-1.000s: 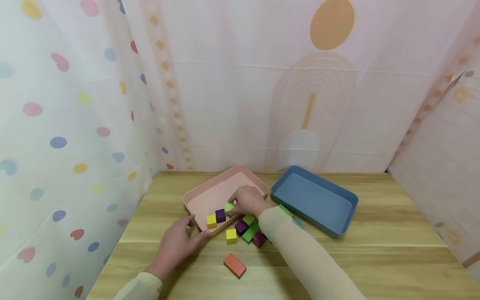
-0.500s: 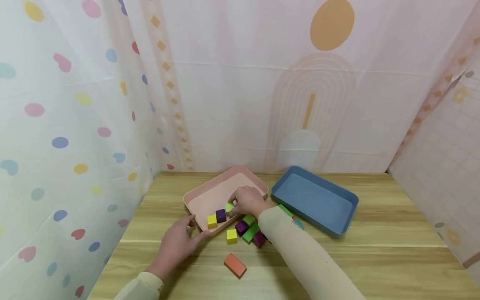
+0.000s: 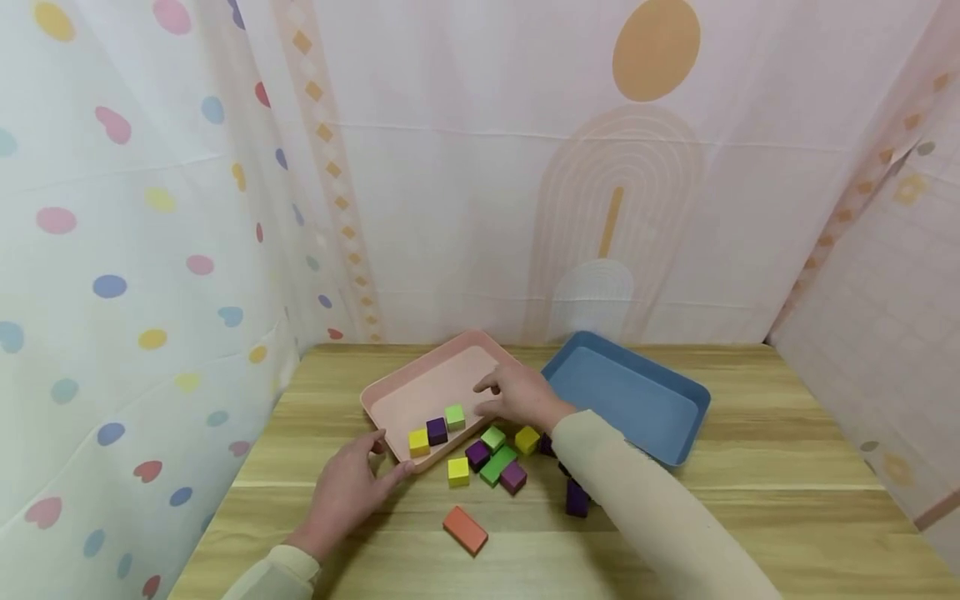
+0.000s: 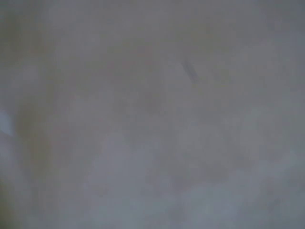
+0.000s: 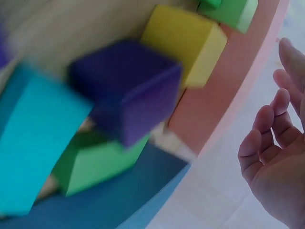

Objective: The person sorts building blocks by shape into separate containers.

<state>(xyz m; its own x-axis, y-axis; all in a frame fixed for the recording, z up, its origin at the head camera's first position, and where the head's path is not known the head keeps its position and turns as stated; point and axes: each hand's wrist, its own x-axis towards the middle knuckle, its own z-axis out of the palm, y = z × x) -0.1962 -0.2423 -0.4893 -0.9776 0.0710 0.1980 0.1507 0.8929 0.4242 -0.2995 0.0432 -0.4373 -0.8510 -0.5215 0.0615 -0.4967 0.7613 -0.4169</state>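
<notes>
My left hand (image 3: 347,493) holds the near left corner of the pink tray (image 3: 397,384), fingertips at its left rim and thumb at the front edge. Inside that tray a yellow cube (image 3: 419,443), a dark purple cube (image 3: 437,431) and a light green cube (image 3: 454,417) form a slanting row. My right hand (image 3: 525,395) hovers over the tray's right end, to the right of the green cube, with nothing in its fingers. In the right wrist view its fingers (image 5: 263,119) are loosely bent and apart from the blocks. The left wrist view is only a blur.
Right of the pink tray is a blue tray (image 3: 634,362). Several loose blocks lie in front, among them a yellow cube (image 3: 458,472), a green block (image 3: 498,465) and an orange block (image 3: 466,530). A teal block (image 5: 43,138) shows beside my right wrist. Curtains stand behind.
My right hand has let go of the light green cube, which stays in the pink tray, and has moved right. More blocks now show near its sleeve. The left hand keeps its place.
</notes>
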